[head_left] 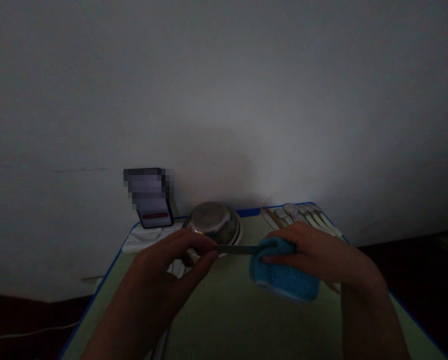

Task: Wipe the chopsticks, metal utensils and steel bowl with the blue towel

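Between finger and thumb, my left hand (175, 265) pinches one end of a thin, flat, dark utensil (237, 249), held level above the table. Its far end disappears into a folded blue cloth (291, 280), so I cannot make out its exact kind. My right hand (314, 250) is closed on that cloth, with the thumb pressing it near the utensil. Just beyond my left fingers, an upside-down metal bowl (211, 220) rests on a pale dish (240, 231). Several spoons (291, 210) lie side by side behind my right hand.
A phone (154, 200), partly blurred out, stands leaning against the wall (224, 100). White cloth or paper (143, 239) lies by it. The green table (224, 320) has a blue edge. Chopsticks (272, 218) lie beside the spoons. Long thin items lie partly hidden under my left arm.
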### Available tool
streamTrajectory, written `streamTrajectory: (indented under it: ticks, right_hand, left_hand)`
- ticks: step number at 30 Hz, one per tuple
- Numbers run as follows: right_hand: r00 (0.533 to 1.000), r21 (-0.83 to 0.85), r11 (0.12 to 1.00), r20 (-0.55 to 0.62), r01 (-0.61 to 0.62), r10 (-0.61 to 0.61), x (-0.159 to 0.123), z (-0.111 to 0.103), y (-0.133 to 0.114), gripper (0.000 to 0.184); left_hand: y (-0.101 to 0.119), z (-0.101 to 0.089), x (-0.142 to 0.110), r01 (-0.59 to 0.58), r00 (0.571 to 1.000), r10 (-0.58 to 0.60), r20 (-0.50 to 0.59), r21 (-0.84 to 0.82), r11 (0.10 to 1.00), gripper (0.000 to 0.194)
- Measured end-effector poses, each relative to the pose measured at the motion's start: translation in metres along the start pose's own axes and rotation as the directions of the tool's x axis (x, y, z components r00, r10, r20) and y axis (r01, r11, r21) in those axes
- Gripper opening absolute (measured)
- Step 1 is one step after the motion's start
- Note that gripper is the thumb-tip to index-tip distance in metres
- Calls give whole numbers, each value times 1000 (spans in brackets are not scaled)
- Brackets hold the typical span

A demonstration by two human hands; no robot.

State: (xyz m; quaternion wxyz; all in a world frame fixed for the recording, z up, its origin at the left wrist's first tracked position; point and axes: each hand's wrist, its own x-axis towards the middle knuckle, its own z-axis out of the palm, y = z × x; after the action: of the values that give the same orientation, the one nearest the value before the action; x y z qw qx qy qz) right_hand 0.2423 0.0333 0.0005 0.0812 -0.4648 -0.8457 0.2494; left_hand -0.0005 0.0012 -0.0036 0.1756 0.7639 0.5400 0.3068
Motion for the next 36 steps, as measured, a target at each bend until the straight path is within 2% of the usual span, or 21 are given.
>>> streamTrajectory:
  ticks: [3,16,22,27,36]
  right_hand:
    - [1000,10,1000,15,11,-12,0,0,0,31]
    - [1000,28,999,6,26,-26,2,1,-2,28]
    - [1000,0,1000,28,12,-12,2,2,-2,31]
    - [998,5,1000,57,28,-28,4,2,-6,31]
    - [991,77,990,56,118,-123,9,6,-15,25]
  left_hand:
    - [0,1,-1,-27,1000,28,-15,26,999,8]
    - [5,-1,0,-9,1000,11,-28,64,998,9]
    - [6,0,2,-53,998,52,19,75,996,9]
    - [7,2,3,-42,998,39,55,62,997,10]
    - [9,7,2,-29,988,22,151,45,999,11]
